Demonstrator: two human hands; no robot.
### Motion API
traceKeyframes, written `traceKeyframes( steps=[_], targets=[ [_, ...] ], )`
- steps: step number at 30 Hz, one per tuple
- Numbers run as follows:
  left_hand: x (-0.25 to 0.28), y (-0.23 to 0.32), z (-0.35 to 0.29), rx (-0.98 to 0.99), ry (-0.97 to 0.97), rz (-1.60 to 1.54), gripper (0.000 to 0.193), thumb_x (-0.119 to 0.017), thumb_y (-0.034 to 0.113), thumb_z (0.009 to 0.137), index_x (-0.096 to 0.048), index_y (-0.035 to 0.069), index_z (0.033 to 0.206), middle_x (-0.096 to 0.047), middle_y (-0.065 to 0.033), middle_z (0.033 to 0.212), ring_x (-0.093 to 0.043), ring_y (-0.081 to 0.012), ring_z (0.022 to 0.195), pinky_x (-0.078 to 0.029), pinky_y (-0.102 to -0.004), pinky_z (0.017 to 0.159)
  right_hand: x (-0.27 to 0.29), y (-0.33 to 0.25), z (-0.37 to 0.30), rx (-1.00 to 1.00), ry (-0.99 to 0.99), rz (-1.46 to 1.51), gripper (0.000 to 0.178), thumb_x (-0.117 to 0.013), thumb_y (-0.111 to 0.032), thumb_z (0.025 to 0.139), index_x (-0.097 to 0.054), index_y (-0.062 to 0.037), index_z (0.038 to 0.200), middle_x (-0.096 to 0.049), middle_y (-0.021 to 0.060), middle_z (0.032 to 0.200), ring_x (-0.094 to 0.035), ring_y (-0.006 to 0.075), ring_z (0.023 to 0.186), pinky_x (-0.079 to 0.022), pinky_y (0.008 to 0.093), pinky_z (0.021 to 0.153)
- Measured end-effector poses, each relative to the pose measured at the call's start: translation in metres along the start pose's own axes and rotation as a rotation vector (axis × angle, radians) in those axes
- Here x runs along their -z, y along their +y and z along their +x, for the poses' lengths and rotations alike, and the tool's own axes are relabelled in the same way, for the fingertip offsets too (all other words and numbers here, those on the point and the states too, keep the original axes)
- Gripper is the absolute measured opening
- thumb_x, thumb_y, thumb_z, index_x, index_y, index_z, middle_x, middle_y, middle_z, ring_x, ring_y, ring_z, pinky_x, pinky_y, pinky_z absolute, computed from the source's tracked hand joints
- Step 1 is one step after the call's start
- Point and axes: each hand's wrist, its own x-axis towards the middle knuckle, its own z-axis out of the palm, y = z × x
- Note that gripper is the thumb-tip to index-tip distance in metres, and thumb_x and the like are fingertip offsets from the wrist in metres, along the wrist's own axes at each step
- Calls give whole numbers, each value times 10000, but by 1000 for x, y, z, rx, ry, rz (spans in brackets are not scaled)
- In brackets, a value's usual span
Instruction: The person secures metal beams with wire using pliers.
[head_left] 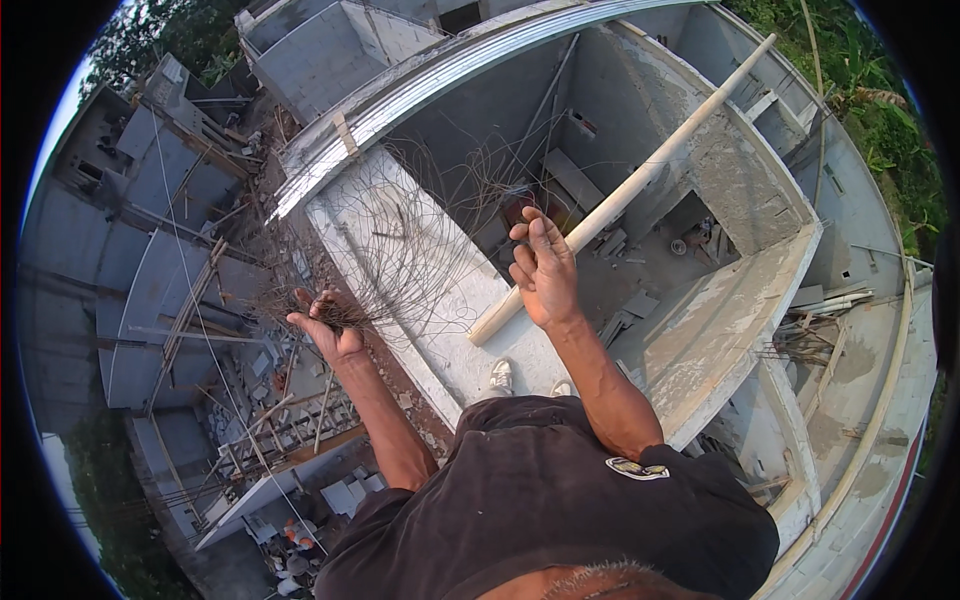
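My left hand is closed around a tangled bundle of thin wire, palm up, out past the left side of a pale concrete ledge. Long loose loops fan out from the bundle over the ledge and to the right. My right hand is raised higher with its fingers curled and the thumb pressed toward them. Fine strands pass close to its fingertips, but whether one is pinched there is too fine to make out. Behind that hand runs a long round wooden pole, lying slantwise from the ledge to the far right wall.
I stand high on the ledge; a light shoe shows. Deep drops lie on both sides: an unroofed room with grey walls on the right, rubble and timber on the left. A ridged metal strip crosses the far end.
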Motion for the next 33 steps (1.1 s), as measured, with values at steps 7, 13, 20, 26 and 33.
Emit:
traceKeyframes(
  steps=[7, 13, 20, 26, 33],
  targets=[
    [23, 34, 4, -2, -25, -171, 526, -400, 503, 930, -623, 61, 1110, -553, -31, 665, -556, -196, 662, -563, -415, 794, -27, -2, -17, -156, -138, -151, 260, -469, -308, 993, -550, -85, 1100, -446, -49, 643, -330, 24, 537, -274, 168, 444],
    [-13, 74, 48, -230, 125, 90, 555, -380, 523, 932, -628, 47, 1073, -583, -33, 660, -586, -205, 651, -567, -393, 783, -33, -69, -29, 134, -114, -80, 218, -471, -276, 995, -579, -88, 1016, -341, -53, 595, -282, 32, 534, -276, 185, 480],
    [-6, 120, 137, -80, -12, 209, 622, -350, 583, 921, -644, 41, 1005, -638, -41, 718, -628, -192, 695, -576, -382, 749, -1, -156, -50, 273, -25, 41, 161, -482, -229, 985, -555, -91, 1028, -300, -38, 581, -303, 74, 572, -274, 206, 482],
    [3, 254, 146, -499, 188, 114, 710, -320, 721, 842, -680, 115, 756, -621, -19, 610, -654, -200, 674, -574, -435, 720, 271, -469, -260, 1027, 502, -420, 172, -435, -208, 1002, -536, -71, 1024, -328, 4, 558, -358, 118, 556, -354, 263, 559],
    [-3, 263, 147, -291, -219, 201, 618, -414, 675, 824, -703, 157, 994, -688, -72, 770, -656, -226, 712, -567, -409, 724, 89, -359, -139, 996, 522, -888, 321, -472, -251, 1000, -461, 27, 1159, -369, -3, 664, -446, 124, 681, -444, 287, 728]
  ],
)
